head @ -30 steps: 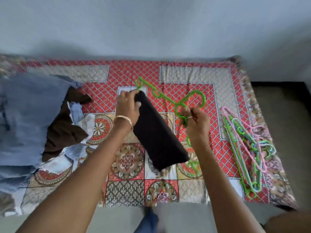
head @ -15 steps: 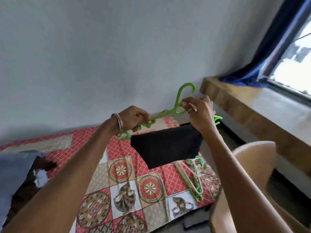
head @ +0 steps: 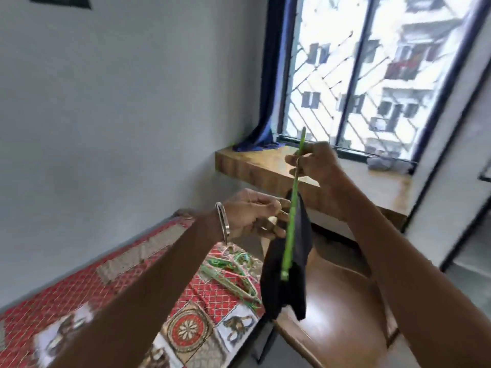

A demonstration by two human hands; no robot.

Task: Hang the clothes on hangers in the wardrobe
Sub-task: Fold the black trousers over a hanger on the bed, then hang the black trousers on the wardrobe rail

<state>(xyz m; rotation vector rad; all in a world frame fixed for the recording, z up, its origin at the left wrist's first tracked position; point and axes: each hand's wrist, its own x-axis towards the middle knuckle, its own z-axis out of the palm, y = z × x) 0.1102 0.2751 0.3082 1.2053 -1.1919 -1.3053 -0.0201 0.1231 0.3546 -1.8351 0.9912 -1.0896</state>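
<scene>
Right hand pinches the top of the green hanger and left hand grips its bar, black cloth draped over it above the chair, so I'd keep it level carrying it to the wardrobe.

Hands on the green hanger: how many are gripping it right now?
2: the right hand grips the green hanger near its top, the left hand holds it lower, beside the draped black garment.
</scene>
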